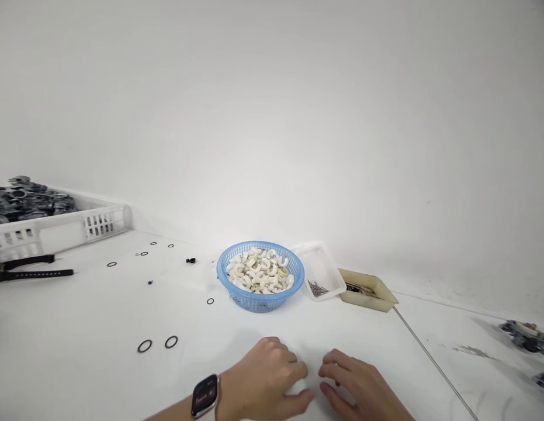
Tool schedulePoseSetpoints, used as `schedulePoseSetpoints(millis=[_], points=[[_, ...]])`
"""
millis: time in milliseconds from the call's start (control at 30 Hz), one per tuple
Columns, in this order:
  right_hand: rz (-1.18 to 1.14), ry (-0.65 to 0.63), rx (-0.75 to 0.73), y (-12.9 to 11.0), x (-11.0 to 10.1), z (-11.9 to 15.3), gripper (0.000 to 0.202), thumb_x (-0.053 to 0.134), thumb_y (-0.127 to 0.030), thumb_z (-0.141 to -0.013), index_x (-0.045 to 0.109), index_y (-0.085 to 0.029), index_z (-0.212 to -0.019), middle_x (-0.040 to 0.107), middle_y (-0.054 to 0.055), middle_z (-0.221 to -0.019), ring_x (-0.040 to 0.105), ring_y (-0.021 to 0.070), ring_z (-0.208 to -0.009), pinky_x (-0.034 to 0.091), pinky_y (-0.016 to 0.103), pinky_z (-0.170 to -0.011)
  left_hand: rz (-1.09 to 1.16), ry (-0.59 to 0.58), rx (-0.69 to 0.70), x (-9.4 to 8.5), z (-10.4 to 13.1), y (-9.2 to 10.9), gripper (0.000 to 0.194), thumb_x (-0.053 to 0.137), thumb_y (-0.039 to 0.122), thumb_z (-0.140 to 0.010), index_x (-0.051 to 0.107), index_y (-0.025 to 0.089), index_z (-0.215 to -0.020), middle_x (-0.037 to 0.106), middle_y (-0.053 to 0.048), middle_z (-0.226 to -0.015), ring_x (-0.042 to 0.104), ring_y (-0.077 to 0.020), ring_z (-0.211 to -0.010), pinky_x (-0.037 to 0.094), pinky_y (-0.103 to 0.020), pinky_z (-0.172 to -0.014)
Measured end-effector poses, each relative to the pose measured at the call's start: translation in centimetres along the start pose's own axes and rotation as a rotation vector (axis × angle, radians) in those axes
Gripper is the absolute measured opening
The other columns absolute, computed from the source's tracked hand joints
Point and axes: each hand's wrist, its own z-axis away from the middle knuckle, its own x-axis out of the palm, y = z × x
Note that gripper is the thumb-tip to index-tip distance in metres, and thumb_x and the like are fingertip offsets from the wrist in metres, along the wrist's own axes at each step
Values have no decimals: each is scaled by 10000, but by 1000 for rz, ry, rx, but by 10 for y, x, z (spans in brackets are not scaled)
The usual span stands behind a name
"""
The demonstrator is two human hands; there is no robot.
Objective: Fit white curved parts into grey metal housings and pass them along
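My left hand point(272, 377), with a watch point(205, 395) on its wrist, is over the white table at the front. Its fingers are curled, but a gap shows between forefinger and thumb, with nothing seen in it. Facing it, my right hand point(357, 386) is half bent with the fingers apart. A tiny dark spot shows between those fingers; I cannot tell what it is. Beyond both hands stands a blue plastic basket point(259, 304) full of white curved pieces point(258, 270). Neither hand touches it.
Right of the basket are a white tray point(318, 260) with thin metal pins point(316, 289) and a yellowish container point(368, 301). A thin rod point(433, 361) slants forward. Black rings point(144, 346) lie at left, near black-handled tools point(33, 273) and a white crate point(61, 234) of grey parts. Metal parts point(526, 337) lie far right.
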Motion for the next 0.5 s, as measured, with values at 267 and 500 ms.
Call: schedulePoseSetpoints(millis=[267,500], points=[[-7,-3,-3,0,3,1,135,574,-170,-916,669,-258,-950,715,-11,-956,700,139,-747,536,221,-679,-16,1,2,-2,-2,0,308,669,465,-901,545,216,-769,644,28,-637,628,-173,-571,371,-282,-579],[-12,19,-3,-4,-5,-1,149,545,-185,-948,667,-259,-990,716,1,-974,691,146,-767,510,237,-681,4,15,13,-1,0,1,315,661,452,-907,539,209,-749,633,25,-625,626,-163,-573,361,-284,-581]])
